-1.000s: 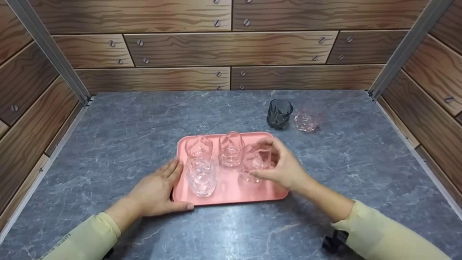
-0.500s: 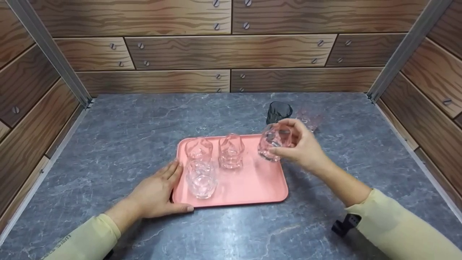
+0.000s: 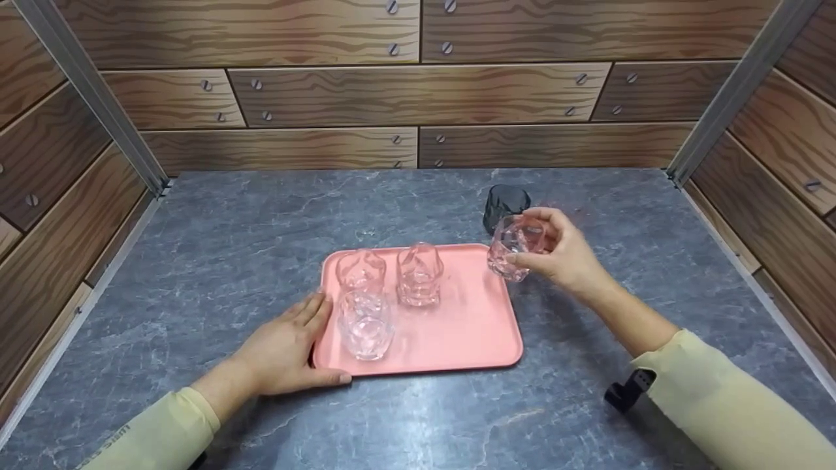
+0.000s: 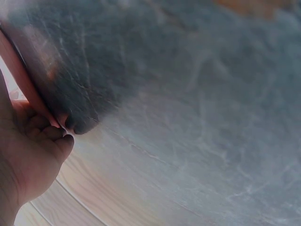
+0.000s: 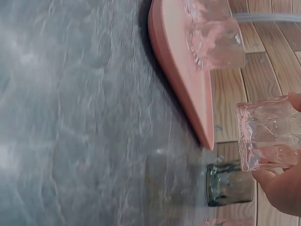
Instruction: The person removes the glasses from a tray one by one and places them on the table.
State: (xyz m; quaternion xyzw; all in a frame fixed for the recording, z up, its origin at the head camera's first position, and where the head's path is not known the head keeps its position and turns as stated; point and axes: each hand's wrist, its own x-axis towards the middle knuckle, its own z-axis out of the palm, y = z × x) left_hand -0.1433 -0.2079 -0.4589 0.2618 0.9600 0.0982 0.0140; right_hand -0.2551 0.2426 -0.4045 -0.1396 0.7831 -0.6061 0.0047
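My right hand [image 3: 565, 254] holds a clear glass tumbler [image 3: 516, 251] between thumb and fingers, upright over the back right corner of the pink tray [image 3: 457, 333]. In the right wrist view this tumbler [image 5: 263, 132] is raised above the table. My left hand [image 3: 287, 346] rests at the tray's left side, fingers on the left rim and thumb along the front edge. Three clear tumblers stand on the tray: one back left [image 3: 360, 269], one back middle [image 3: 419, 277] and one front left [image 3: 367, 336].
A dark grey tumbler [image 3: 504, 201] stands behind the tray on the grey marbled table [image 3: 261, 202], partly covered by the held one. A pinkish tumbler [image 5: 229, 222] beside it is mostly hidden behind my right hand in the head view. Wood-patterned walls [image 3: 418, 98] enclose the table.
My right hand has lifted the clear tumbler off the tray's right side and carried it back and right, towards the dark tumbler. The left hand has stayed at the tray's edge.
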